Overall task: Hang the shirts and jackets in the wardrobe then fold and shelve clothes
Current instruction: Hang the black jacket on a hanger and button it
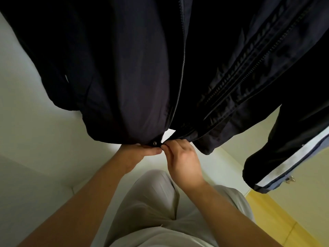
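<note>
Pinching grips: left hand [140, 152] holds the hem of the dark jacket [124, 77], right hand [179, 159] its zipper end [162, 139].

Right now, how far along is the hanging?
Done: the dark jacket and a striped garment beside it hang. In hand: left hand grips the jacket's hem, right hand pinches its zipper end, parted there. Left: folding and shelving, nothing of it in view.

I see the floor [281, 221] only at about 4 o'clock. It is a yellow strip with a thin seam across it, and it meets a pale wall [302, 202] at its far side. What carries the hanging jackets [124, 77] lies beyond 12 o'clock, outside my view.
</note>
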The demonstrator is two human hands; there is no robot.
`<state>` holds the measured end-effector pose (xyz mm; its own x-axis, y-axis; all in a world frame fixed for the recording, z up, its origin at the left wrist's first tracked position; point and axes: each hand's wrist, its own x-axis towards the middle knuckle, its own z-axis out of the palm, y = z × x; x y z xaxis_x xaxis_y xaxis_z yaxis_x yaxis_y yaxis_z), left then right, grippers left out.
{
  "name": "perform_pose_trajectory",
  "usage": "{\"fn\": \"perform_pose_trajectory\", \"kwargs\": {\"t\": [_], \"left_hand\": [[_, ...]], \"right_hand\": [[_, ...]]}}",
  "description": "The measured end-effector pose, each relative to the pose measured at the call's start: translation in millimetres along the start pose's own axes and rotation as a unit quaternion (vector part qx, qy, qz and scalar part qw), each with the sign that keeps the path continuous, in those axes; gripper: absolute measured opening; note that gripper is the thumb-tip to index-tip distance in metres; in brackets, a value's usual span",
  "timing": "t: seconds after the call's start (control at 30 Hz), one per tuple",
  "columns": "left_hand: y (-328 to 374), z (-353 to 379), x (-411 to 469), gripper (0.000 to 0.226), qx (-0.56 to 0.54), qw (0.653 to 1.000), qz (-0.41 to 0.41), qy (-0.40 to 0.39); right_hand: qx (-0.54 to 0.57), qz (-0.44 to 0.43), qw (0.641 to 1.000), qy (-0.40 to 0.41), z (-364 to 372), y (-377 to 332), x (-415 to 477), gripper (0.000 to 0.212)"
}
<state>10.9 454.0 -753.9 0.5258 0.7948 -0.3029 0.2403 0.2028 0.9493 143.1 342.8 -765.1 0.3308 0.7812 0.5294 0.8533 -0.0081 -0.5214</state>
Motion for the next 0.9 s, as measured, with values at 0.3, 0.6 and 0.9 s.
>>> {"fn": "perform_pose_trajectory", "kwargs": {"t": [0.3,0.6,0.9], "left_hand": [[-19,-8,-1,0.034,0.112,0.992,-0.003,0.062],[20,5,-23,0.077,0.292,0.918,-0.211,-0.166],[54,35,-30,0.024,0.052,0.933,0.311,0.176]], "right_hand": [[-0.036,-0.060,0.994,0.080,-27,-7,25,0.019],[-0.061,-0.086,0.990,0.092,-45,-7,55,0.016],[-0.043,-0.083,0.992,0.087,-40,-11,53,0.016]]}}
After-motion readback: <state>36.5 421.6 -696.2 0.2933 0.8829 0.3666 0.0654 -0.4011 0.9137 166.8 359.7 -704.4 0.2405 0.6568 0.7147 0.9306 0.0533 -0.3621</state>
